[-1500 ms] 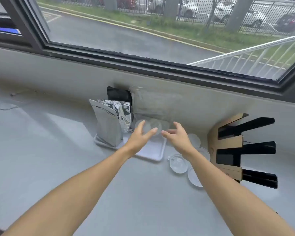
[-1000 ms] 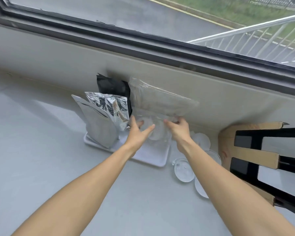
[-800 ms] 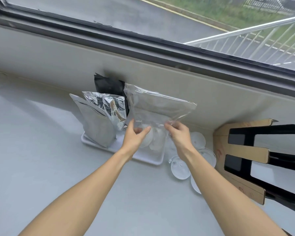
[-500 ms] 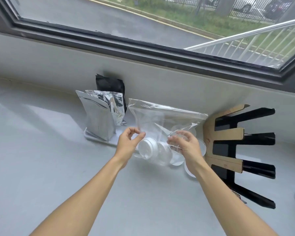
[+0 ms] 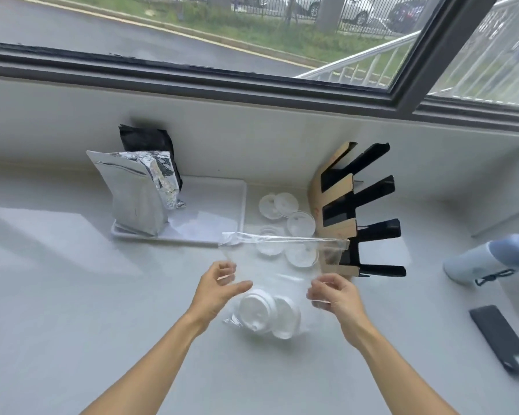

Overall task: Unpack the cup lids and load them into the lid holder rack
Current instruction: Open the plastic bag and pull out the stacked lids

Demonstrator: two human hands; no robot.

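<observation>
Since the earlier frame the bag (image 5: 277, 274) has come away from the tray (image 5: 213, 202) and nearer to the person, and it now hangs above the counter (image 5: 72, 295) in front of the loose lids (image 5: 288, 226).

The counter is pale grey and wide, and the wall under the window closes it at the back. There is much open room on its left half and in front of the arms. On the right lie a blue-grey bottle (image 5: 489, 259) and a dark phone (image 5: 502, 336), well apart from the hands.

The rack (image 5: 351, 211) stands near the wall, brown card with black slots that open to the right. The tray holds a silver pouch (image 5: 135, 193) and a black pouch (image 5: 149, 142).

The bag is clear and thin, its top edge is straight, and white stacked lids sit at its bottom. The left hand (image 5: 216, 290) pinches its left side with curled fingers. The right hand (image 5: 336, 295) pinches its right side in the same way. The loose lids are round and clear and lie between the tray and the rack.
</observation>
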